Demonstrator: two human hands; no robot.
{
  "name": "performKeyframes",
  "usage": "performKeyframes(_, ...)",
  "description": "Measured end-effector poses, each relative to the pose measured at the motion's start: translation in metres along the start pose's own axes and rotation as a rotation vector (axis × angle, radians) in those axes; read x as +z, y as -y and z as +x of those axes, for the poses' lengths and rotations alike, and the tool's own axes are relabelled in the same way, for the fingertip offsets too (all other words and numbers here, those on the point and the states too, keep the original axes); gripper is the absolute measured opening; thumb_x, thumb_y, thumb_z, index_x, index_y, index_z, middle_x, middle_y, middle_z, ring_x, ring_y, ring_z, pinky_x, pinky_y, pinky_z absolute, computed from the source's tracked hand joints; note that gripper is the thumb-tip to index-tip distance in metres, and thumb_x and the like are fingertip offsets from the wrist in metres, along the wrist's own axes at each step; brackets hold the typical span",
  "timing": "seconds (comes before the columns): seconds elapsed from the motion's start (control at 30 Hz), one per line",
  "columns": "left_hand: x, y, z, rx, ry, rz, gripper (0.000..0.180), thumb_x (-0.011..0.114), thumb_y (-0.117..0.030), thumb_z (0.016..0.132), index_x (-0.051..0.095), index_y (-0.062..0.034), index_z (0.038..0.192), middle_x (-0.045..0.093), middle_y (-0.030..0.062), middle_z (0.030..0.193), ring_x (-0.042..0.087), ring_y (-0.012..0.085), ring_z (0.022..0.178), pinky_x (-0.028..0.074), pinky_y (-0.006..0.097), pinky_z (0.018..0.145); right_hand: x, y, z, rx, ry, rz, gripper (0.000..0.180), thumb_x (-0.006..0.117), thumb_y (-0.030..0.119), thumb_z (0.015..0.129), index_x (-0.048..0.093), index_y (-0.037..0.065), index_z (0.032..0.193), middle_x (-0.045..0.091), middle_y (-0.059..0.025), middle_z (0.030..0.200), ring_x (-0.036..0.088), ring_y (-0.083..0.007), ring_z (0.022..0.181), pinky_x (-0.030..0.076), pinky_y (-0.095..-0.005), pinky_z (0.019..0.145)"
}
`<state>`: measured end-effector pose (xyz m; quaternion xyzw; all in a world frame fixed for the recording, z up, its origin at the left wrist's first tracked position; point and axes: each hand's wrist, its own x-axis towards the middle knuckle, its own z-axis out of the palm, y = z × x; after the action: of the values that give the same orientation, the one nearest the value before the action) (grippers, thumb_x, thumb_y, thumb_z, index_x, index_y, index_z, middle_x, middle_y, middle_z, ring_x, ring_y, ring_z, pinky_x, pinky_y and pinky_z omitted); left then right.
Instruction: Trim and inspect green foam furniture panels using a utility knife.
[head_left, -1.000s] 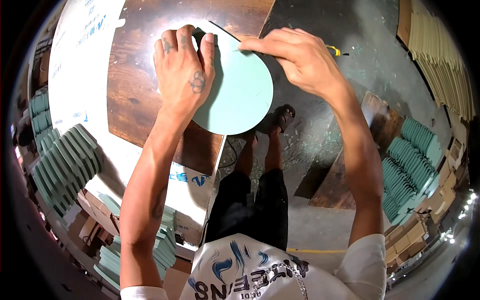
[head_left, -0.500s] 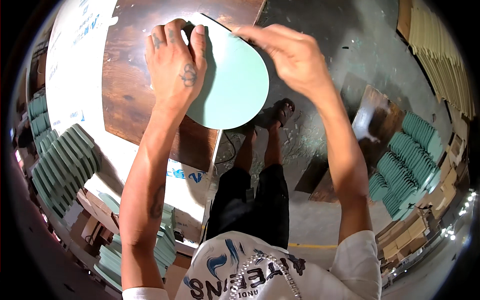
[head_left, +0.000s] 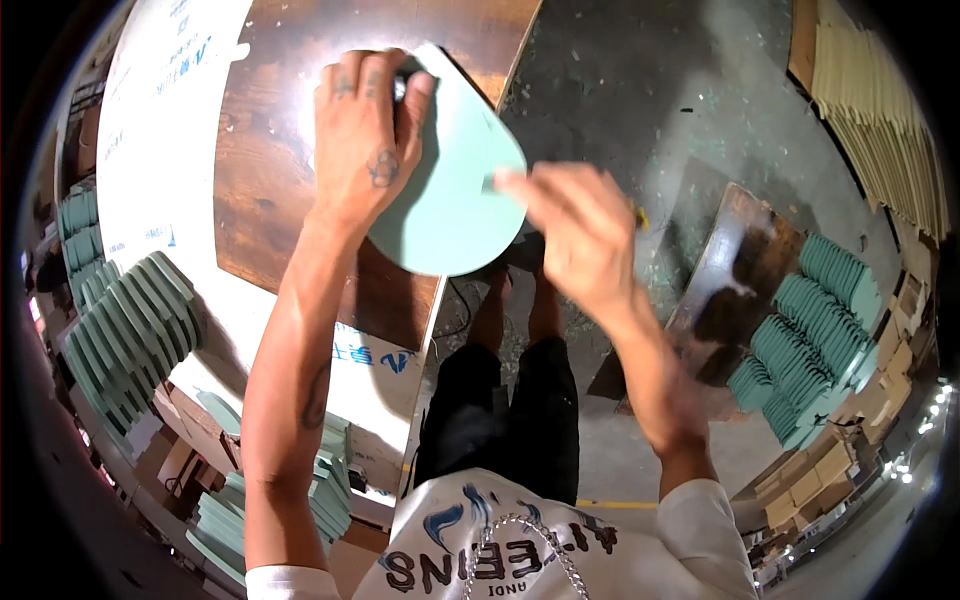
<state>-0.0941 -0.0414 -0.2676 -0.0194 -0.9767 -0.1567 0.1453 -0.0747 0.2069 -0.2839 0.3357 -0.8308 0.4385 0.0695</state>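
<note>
A thin, pale green panel with a rounded end [head_left: 455,205] lies over the wooden board, its curved end reaching past the board's edge. My left hand [head_left: 368,130] grips the panel's left side, fingers curled over and thumb beside a small opening. At the panel's right rim is my right hand [head_left: 580,225], closed and smeared by motion, thumb side against the edge. Whatever it may hold is hidden; a small yellow bit [head_left: 642,217] shows just beyond its knuckles.
The dark wooden board [head_left: 265,190] rests on a white-covered table [head_left: 150,180]. Stacks of green panels stand at left [head_left: 130,340] and right [head_left: 820,330]. Another board [head_left: 710,270] is at right, and pale yellow sheets [head_left: 870,110] are stacked far right. Green scraps litter the floor.
My right hand has swept down along the panel's right rim, from near its top to its curved side. The panel and my left hand have shifted slightly, the panel turning a little.
</note>
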Motion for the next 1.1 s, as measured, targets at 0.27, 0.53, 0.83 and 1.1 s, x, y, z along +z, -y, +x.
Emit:
performKeyframes(0.27,0.011,-0.017,-0.006,-0.210,-0.093,0.235,0.035,0.061,-0.034,0.100,0.061,-0.0025,0.114,0.056,0.0214,0.115,0.049,0.0385,0.114,0.032,0.059,0.100,-0.002,-0.012,-0.015,0.077,-0.062,0.014,0.056,0.063,-0.008,0.084,0.070,0.020,0.132,0.065,-0.0064,0.086,0.063,-0.0203,0.078,0.054,-0.0343,0.068)
performKeyframes(0.53,0.008,-0.019,-0.006,-0.117,-0.063,0.127,0.026,0.058,-0.028,0.102,0.063,-0.0032,0.110,0.057,0.0167,0.112,0.051,0.0350,0.107,0.036,0.052,0.096,-0.007,-0.043,0.081,-0.079,0.066,-0.170,0.055,0.063,-0.007,0.079,0.072,0.021,0.126,0.065,-0.0033,0.084,0.063,-0.0222,0.076,0.055,-0.0372,0.074)
performKeyframes(0.83,0.008,-0.021,-0.004,-0.128,-0.083,0.127,0.024,0.059,-0.026,0.100,0.064,-0.0038,0.108,0.058,0.0158,0.109,0.052,0.0348,0.106,0.037,0.051,0.095,-0.015,-0.037,0.075,-0.194,0.168,-0.289,0.052,0.064,-0.005,0.081,0.073,0.023,0.124,0.063,-0.0031,0.085,0.061,-0.0209,0.078,0.050,-0.0352,0.071)
performKeyframes(1.1,0.013,-0.024,-0.002,-0.121,-0.113,0.119,0.017,0.062,-0.018,0.096,0.063,-0.0041,0.106,0.058,0.0153,0.107,0.053,0.0339,0.103,0.038,0.049,0.091,-0.024,0.004,0.011,-0.269,0.400,-0.168,0.038,0.061,0.009,0.095,0.067,0.022,0.131,0.061,-0.0027,0.087,0.057,-0.0156,0.079,0.044,-0.0327,0.067)
